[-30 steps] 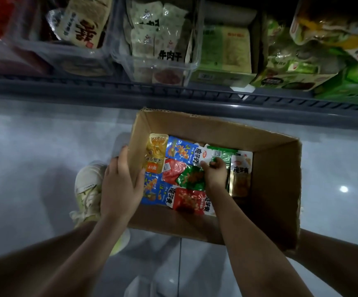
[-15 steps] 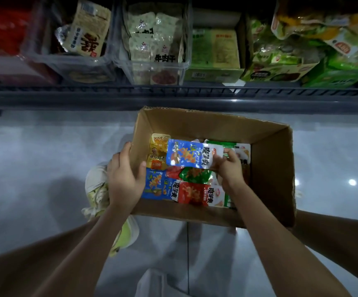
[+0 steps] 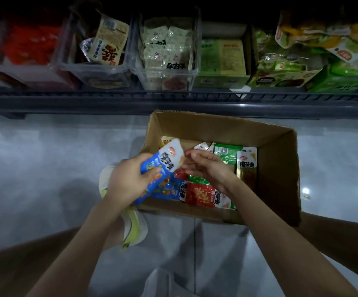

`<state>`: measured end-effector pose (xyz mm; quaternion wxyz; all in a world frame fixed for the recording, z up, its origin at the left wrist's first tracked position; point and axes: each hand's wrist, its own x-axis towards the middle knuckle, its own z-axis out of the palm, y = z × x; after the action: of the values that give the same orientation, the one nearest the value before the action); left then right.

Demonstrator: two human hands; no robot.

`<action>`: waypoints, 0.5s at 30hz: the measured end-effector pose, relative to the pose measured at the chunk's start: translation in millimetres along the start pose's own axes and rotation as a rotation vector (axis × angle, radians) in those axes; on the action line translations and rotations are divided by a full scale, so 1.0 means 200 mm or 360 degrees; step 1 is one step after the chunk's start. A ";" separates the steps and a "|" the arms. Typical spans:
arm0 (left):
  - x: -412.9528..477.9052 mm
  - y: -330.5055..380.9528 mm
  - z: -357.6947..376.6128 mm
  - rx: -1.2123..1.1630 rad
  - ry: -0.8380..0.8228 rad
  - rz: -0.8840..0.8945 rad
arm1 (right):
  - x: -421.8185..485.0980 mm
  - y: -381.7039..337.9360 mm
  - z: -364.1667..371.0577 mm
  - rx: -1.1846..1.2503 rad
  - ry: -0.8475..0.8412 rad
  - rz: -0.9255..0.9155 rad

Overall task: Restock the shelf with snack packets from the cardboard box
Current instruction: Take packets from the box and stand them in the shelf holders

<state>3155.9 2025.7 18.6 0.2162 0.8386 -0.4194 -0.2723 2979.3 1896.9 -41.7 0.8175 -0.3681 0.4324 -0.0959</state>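
Observation:
An open cardboard box (image 3: 278,168) sits on the floor below the shelf (image 3: 173,99). Inside lie several snack packets: a red one (image 3: 199,195), a green one (image 3: 227,153), a gold one (image 3: 247,168) and another blue one (image 3: 169,189). My left hand (image 3: 128,181) is shut on a blue-and-white snack packet (image 3: 167,159), held over the box's left wall. My right hand (image 3: 208,166) hovers just right of that packet with fingers spread, over the box's middle; whether its fingertips touch the packet is unclear.
The shelf carries clear bins (image 3: 167,50) of pale packets, a red-filled bin (image 3: 30,46) at left, green cartons (image 3: 223,58) and loose green bags (image 3: 323,46) at right. My shoe (image 3: 133,228) stands left of the box on the grey tiled floor (image 3: 45,168).
The blue packet has passed from my right hand to my left, which let go of the box's left wall. The packet rose out of the box toward the left.

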 end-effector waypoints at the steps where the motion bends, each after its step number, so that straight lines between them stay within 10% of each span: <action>1: 0.01 -0.03 -0.02 -0.0145 0.0089 -0.0078 | 0.03 0.05 -0.03 -0.0129 0.0088 0.0027; 15: 0.02 -0.13 -0.04 -0.0837 0.0511 -0.0489 | 0.27 0.44 -0.14 -0.1755 0.0081 0.0353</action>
<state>3178.3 2037.5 7.6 0.4445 0.8397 -0.1642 -0.2652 2977.1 1919.4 -146.9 0.4987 -0.6908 0.4741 0.2222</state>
